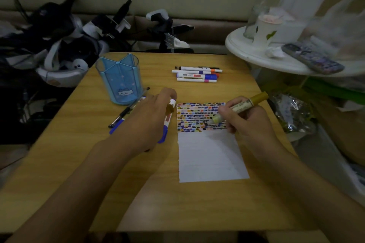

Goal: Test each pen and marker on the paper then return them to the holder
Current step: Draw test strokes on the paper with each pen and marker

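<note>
Lower frame: white paper sheet (211, 156) on wood bench (79, 163); right hand (250, 122) grip holds gold marker (239, 109) tip-down to test; left hand (146, 122) grip holds its brown cap (170, 109).

The paper (211, 156) lies flat on the table, its far part filled with rows of small coloured dabs, its near part blank. A gold marker (240, 107), uncapped, tilts with its tip on the lowest row of dabs. Its gold cap (170, 107) is just beside the paper's far left corner. The blue holder (119, 79) stands upright and looks empty. Beside it lie a black pen (128, 109) and blue-ended markers (164, 130). Further back lies a bunch of pens (197, 74).
</note>
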`<state>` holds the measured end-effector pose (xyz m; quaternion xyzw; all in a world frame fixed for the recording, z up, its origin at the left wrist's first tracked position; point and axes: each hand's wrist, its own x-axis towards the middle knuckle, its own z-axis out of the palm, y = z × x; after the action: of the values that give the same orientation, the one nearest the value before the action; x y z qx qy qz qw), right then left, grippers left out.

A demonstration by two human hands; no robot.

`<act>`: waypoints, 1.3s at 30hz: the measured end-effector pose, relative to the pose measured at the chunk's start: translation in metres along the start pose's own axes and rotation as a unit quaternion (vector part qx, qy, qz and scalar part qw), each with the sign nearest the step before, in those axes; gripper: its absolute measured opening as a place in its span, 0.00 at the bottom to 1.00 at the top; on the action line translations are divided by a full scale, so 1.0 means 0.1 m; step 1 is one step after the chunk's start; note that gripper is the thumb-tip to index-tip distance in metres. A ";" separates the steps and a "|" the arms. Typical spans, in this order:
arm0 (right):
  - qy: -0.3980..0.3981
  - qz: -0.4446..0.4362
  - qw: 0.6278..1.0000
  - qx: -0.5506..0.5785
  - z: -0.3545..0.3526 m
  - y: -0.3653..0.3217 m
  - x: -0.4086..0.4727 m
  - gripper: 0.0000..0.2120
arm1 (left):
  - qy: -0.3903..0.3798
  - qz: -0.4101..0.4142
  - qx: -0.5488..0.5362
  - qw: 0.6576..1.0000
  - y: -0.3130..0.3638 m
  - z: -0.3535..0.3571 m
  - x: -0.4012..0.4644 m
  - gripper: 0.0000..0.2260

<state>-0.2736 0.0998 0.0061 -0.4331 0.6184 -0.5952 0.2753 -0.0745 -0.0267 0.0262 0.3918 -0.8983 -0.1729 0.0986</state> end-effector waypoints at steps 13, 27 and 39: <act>-0.022 0.035 0.998 0.038 0.05 -0.23 -0.08 0.11 | 0.043 0.075 -0.025 0.996 0.00 -0.14 -0.16 0.15; -0.017 0.078 0.994 0.081 0.12 -0.35 -0.14 0.06 | 0.030 0.078 -0.091 0.992 -0.02 -0.13 -0.16 0.16; -0.070 0.057 0.996 0.016 0.08 -0.35 -0.16 0.14 | 0.025 0.112 -0.095 0.989 0.02 -0.16 -0.20 0.16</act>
<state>-0.2519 0.1127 0.0359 -0.4333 0.6115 -0.5565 0.3586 -0.0571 -0.0142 0.0410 0.2816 -0.9133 -0.2356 0.1763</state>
